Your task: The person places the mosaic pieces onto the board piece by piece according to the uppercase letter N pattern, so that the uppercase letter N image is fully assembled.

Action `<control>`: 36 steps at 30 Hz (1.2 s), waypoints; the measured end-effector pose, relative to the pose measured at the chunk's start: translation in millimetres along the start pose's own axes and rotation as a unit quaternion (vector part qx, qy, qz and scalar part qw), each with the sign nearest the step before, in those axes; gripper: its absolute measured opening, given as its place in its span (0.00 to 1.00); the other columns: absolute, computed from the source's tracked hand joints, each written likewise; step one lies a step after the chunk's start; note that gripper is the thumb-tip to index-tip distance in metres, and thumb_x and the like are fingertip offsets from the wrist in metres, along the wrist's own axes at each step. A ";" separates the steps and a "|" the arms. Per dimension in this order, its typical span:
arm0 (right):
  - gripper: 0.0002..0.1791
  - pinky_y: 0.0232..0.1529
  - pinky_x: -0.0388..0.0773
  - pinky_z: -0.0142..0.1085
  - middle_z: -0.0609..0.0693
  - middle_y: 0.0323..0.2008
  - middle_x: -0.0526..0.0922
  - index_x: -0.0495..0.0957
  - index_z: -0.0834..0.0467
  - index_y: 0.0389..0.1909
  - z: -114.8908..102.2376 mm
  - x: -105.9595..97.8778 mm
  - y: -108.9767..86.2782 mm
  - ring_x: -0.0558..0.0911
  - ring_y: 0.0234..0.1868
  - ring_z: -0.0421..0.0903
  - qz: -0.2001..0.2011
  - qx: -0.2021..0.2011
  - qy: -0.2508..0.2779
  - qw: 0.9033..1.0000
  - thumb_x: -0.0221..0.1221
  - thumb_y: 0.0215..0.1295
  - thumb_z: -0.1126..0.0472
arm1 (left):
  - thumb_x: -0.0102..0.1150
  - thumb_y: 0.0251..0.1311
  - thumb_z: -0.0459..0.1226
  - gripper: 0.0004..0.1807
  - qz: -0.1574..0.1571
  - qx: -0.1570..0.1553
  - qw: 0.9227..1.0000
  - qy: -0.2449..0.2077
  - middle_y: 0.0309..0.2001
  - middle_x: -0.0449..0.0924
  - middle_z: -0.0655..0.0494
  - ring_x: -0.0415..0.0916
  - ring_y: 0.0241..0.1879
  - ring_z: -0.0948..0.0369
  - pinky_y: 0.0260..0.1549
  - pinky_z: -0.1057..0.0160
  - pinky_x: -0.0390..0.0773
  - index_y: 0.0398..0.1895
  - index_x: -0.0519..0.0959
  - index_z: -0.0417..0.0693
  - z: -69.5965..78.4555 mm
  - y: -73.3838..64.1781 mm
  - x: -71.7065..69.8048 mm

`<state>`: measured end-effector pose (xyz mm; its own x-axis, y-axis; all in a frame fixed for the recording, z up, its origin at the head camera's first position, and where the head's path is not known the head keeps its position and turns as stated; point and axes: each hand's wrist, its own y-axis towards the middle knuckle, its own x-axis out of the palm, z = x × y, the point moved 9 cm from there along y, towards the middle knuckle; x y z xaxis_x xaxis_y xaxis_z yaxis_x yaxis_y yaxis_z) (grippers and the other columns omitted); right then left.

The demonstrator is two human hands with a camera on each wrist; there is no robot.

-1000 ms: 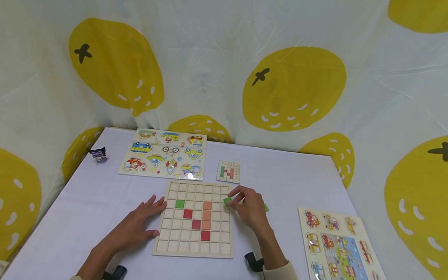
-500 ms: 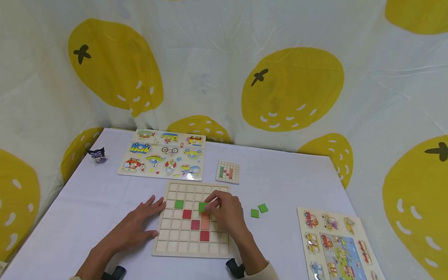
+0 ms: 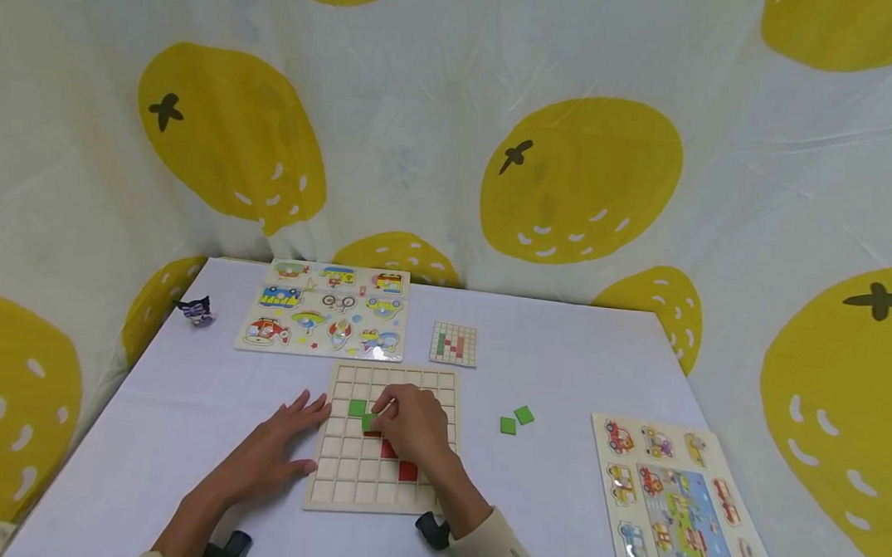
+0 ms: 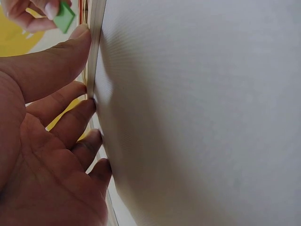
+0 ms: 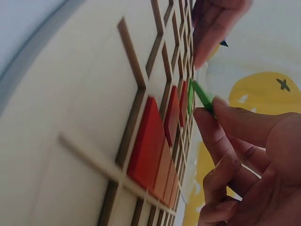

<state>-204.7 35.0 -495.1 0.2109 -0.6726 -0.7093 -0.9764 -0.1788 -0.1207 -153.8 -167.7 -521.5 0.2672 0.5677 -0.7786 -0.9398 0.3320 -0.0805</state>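
Observation:
My right hand pinches a green square tile between thumb and fingertips, over the wooden grid board. In the head view the held tile overlaps the top of a red tile, just below a green tile lying in the grid. More red tiles run diagonally down the board; the orange tiles show in the right wrist view, hidden by the hand from above. My left hand rests on the table with fingers spread, its fingertips and thumb at the board's left edge.
Two loose green tiles lie on the table right of the board. Behind the board sits a small pattern card. Vehicle puzzle boards stand at back left and front right. A small dark figurine is at far left.
My right hand has carried the green tile leftward from the board's right edge, across the grid to near the placed green tile. The left hand has stayed at the board's edge.

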 end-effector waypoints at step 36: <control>0.08 0.30 0.74 0.32 0.39 0.27 0.82 0.88 0.47 0.41 1.7 -11.1 -1.4 0.77 0.32 0.39 0.016 -0.005 0.004 1.000 0.75 0.62 0.56 | 0.80 0.56 0.40 0.49 -0.012 -0.015 1.000 0.011 0.84 0.59 0.56 0.47 0.86 0.43 0.83 0.33 0.50 0.81 0.67 0.55 -1.2 1.6 2.7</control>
<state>-205.7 43.9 -488.3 0.1801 -0.6842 -0.7067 -0.9822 -0.1644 -0.0912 -154.9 -166.6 -524.5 0.2844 0.5427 -0.7903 -0.9395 0.3218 -0.1172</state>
